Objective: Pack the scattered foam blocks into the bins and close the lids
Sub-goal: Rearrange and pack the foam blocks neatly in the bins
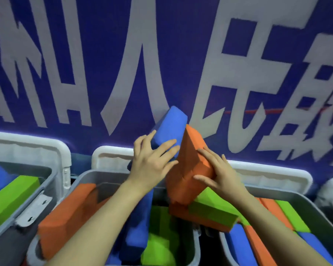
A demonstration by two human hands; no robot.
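Forearms reached over the middle bin (81, 176); left hand (152, 162) spread on an upright blue block (171, 125), right hand (217, 175) splayed against a leaning orange block (190, 169). Unclasped, both could topple outside.

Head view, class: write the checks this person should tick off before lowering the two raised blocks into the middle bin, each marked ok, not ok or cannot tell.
1. Left hand on the blue block, fingers spread flat: ok.
2. Right hand on the orange block: ok.
3. Middle bin lid open, standing behind it: ok.
4. Room below: an orange slab, blue and green blocks crowd the bin: not ok.
5. Green block lies across toward the right bin: not ok.
6. Blocks left on the floor: cannot tell.
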